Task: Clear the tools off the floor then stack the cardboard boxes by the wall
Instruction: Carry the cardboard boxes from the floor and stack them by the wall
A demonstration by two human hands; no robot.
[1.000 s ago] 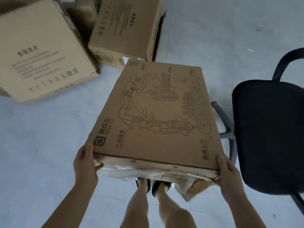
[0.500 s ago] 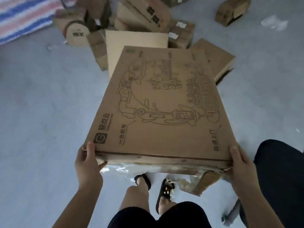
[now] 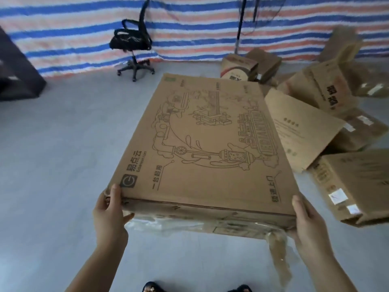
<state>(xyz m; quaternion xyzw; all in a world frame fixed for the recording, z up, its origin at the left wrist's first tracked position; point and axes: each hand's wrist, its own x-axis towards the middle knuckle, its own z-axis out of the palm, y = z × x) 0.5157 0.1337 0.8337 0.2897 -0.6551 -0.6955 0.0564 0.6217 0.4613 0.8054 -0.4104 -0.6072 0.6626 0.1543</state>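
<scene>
Evidently mid-carry, the left hand and right hand each grasp a near corner of the flat cardboard box, held level above the floor, likely for balance toward the striped wall.

Flat printed cardboard box held level — more boxes rightward.

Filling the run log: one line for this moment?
carrying | flat printed box | left hand and right hand grip near corners | box pile at right
</scene>
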